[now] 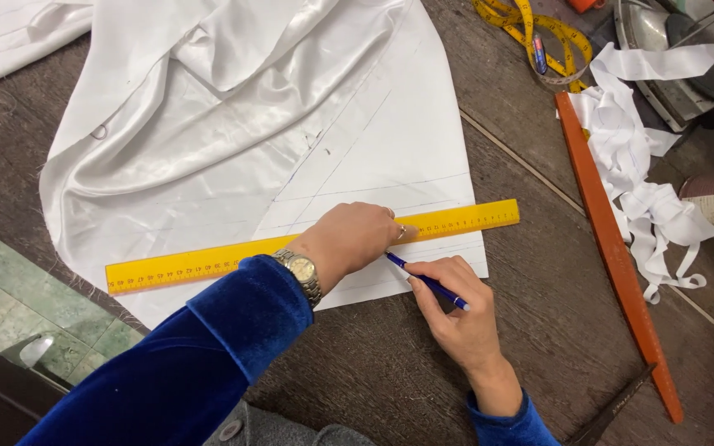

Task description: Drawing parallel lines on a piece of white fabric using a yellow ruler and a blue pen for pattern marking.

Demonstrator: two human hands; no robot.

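Blue velvet sleeves (208, 363) are closest to me. My left hand (349, 239) lies flat and presses down on the yellow ruler (208, 260), not curled around it. My right hand (456, 318) has its grip closed on a blue pen (427, 282). Its tip touches the white fabric (233, 124) right at the ruler's near edge, just beside my left hand. The ruler's long side runs left to right across the fabric, tipped up a bit at the right, on the dark wooden table (539, 314).

Dark wood table (539, 330) w/ white fabric (208, 124), orange ruler (617, 256), tape measure (539, 29)
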